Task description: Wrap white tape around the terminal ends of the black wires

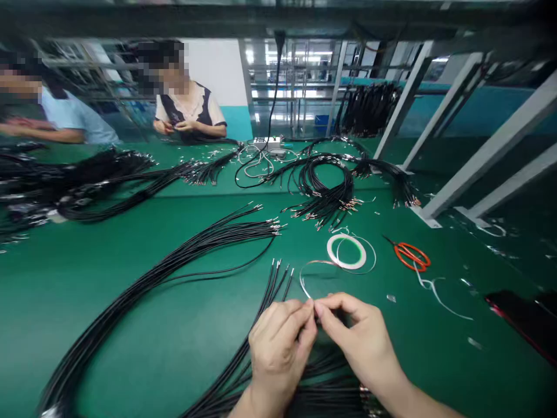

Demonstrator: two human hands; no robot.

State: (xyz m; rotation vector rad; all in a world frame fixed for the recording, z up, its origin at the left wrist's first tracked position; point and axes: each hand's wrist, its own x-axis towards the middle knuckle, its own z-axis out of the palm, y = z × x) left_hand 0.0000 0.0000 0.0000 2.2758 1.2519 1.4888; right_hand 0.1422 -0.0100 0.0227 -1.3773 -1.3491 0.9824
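- Your left hand (pixel 281 345) and right hand (pixel 363 328) are meeting fingertip to fingertip, both pinching near the end of a thin white strip (pixel 305 289); whether a cable is also sitting inside that pinch, the view is not showing.
- The strip is curving away from your fingertips to the white roll (pixel 332 251), which is lying flat on the green desk (pixel 152 348) just beyond your hands.
- Black cables (pixel 230 366) are running under and beside your left hand, a few metal-tipped ends pointing away from you past its knuckles.
- You are likely working best by pinching with the very tips, letting small finger movements do the work while your wrists are resting low.
- You should be drawing gently and evenly; a jerk could be dragging the roll or creasing the strip.
- You should be leaving that curve slack, since so narrow a strip is probably twisting or folding easily.
- Orange-handled scissors (pixel 404 245) are lying right of the roll, a loose white strip (pixel 429 283) trailing beside them; you should be watching for snags when reaching there.
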